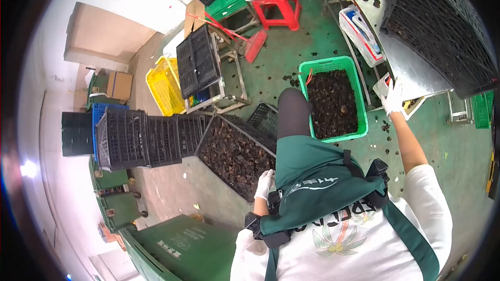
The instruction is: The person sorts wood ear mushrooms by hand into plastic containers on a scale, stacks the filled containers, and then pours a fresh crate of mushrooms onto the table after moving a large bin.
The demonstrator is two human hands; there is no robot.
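Observation:
My left hand (264,183), in a white glove, is at the near end of a black plastic crate (239,123), its fingers curled at the rim. Dark, curled pieces that look like dried mushrooms (229,152) fill this crate. Out to the right, my gloved right hand (393,100) reaches to the edge of the metal table (416,67), fingers spread and holding nothing I can see. Below that hand is a white container (414,108), partly hidden. In front of me on the floor, a green basket (363,101) holds similar dark pieces (333,105).
Stacked black crates (151,138) lie left of the filled crate. Farther off are a yellow basket (164,86), a metal stand (237,73), a red stool (276,10) and a broom (255,47). A green bin (182,250) stands near left. A large black crate (437,26) rests on the table.

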